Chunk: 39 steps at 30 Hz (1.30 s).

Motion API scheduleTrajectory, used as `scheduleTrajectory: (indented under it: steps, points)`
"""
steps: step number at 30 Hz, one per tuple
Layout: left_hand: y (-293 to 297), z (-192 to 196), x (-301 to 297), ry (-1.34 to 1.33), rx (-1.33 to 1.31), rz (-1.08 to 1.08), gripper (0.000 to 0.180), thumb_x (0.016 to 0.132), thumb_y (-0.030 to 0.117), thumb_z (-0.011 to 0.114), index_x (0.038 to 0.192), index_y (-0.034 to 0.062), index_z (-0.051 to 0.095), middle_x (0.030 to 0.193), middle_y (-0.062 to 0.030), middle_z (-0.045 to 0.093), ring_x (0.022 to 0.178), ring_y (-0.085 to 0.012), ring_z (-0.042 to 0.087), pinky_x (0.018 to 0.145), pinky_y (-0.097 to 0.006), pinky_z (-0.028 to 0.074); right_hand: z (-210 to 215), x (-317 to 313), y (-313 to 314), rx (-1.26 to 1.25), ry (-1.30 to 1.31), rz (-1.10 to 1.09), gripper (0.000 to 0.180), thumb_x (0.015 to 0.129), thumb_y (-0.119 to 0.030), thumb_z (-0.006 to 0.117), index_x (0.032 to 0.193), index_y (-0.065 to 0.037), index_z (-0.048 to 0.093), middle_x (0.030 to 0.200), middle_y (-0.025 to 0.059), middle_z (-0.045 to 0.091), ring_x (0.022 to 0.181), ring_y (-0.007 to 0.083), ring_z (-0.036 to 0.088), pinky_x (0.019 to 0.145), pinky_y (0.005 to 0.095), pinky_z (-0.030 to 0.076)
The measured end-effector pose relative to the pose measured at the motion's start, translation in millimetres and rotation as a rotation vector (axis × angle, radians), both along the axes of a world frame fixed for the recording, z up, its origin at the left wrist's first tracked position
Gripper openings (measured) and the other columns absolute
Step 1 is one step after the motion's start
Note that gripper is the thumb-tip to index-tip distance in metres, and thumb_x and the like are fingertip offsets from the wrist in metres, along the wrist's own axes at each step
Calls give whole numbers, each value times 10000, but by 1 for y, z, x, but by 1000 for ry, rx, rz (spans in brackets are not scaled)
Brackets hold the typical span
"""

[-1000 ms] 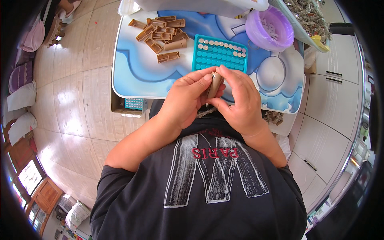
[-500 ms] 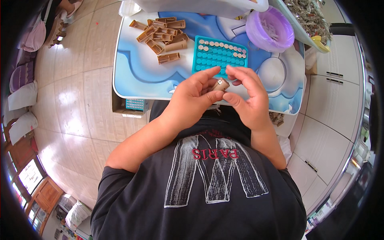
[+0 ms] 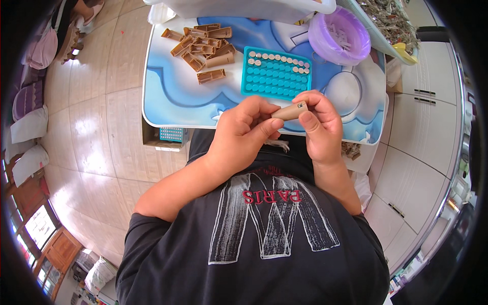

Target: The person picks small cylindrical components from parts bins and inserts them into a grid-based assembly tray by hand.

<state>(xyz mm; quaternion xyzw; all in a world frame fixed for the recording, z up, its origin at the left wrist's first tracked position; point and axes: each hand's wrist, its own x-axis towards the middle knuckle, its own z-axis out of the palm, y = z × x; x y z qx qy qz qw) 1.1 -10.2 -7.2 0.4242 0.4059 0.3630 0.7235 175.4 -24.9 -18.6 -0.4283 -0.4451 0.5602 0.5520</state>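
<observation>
A brown half-round plastic casing (image 3: 290,111) lies between my two hands just beyond the table's near edge, its right end tilted slightly up. My left hand (image 3: 239,131) grips its left end between thumb and fingers. At its right end, near a small dark opening, the thumb and fingers of my right hand (image 3: 325,129) close round it. Directly beyond my hands is a teal tray (image 3: 274,81) with round pockets; small silvery discs fill its far row and part of the row after. Several similar brown casings (image 3: 219,60) lie heaped left of the tray, some showing their hollow inside.
The blue-and-white patterned table (image 3: 173,104) carries a purple lined basin (image 3: 315,43) with small pale pieces at the right. A white bin (image 3: 244,10) stands along the far edge. Below the table's left side, a box (image 3: 150,134) holds another teal tray. White cabinets (image 3: 424,124) stand right.
The casing has turned from pointing end-on to lying crosswise, showing its smooth side. My right hand has closed onto its right end.
</observation>
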Motion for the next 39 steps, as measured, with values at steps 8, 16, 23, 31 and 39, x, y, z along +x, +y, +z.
scheduleTrajectory:
  steps: [8, 16, 23, 31, 39]
  points:
    - [10, -2, -4, -36, -114, -100, 208, 924, 163, 557, 1030, -16, 537, 848, -58, 624, 711, -93, 599, 632, -222, 505, -3, 1, 2, -102, -135, 31, 213, 871, -174, 640, 978, 0, 582, 857, -5, 558, 765, 65, 502, 686, 209, 409]
    - [15, -13, -11, -271, -466, -202, 308, 922, 232, 567, 1125, 0, 577, 867, -41, 619, 678, -82, 589, 639, -215, 523, 50, 34, 47, 242, -868, -80, 197, 797, -112, 669, 972, -25, 652, 821, 58, 601, 723, 152, 554, 647, 267, 444]
    - [18, -15, -4, -282, -492, -212, 328, 923, 215, 565, 1181, 13, 554, 932, -28, 609, 736, -96, 606, 691, -232, 534, 55, 85, 151, 313, -1529, -32, 158, 816, -161, 602, 901, -44, 667, 894, 149, 645, 799, 298, 627, 708, 381, 488]
    - [19, -18, -4, -337, -497, -182, 324, 941, 179, 530, 1225, 25, 514, 991, -44, 594, 806, -121, 618, 731, -255, 534, 35, 83, 181, -154, -1705, 219, 221, 811, -95, 528, 992, -63, 651, 947, 182, 647, 828, 307, 641, 739, 398, 506]
    - [21, -23, -4, -383, -588, -98, 293, 934, 202, 541, 1164, 20, 540, 939, -52, 607, 766, -135, 625, 718, -262, 543, 44, 126, 158, -67, -1014, 57, 230, 844, -42, 571, 1070, -33, 616, 866, 36, 638, 783, 98, 594, 684, 238, 472]
